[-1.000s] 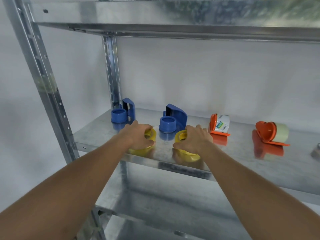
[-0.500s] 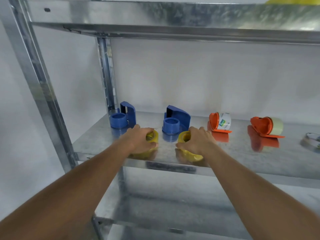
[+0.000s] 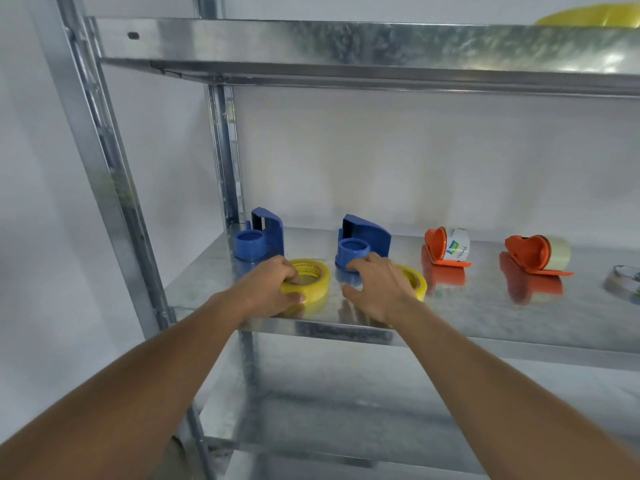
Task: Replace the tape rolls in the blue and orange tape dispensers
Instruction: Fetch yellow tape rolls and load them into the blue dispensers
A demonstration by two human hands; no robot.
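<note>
Light, rigid yellow tape rolls (image 3: 306, 284), best pinched across rim and core: left hand (image 3: 268, 289) gripping one flat on the shelf (image 3: 485, 306), right hand (image 3: 377, 289) spread loosely open over the other (image 3: 414, 284).

— What are the arms doing?
— Both bare forearms are reaching forward and up from the bottom corners, wrists crossing the front edge of the shelf (image 3: 346, 329).

— And the left hand (image 3: 268, 289)?
— It is lying palm down, fingers (image 3: 291, 273) curling over the near rim of a yellow tape roll (image 3: 311, 284), thumb pressing at its side.

— The right hand (image 3: 377, 289)?
— Palm down too, fingers spreading and arching over a second yellow tape roll (image 3: 414, 278), thumb pointing left. Whether it is gripping is unclear.
</note>
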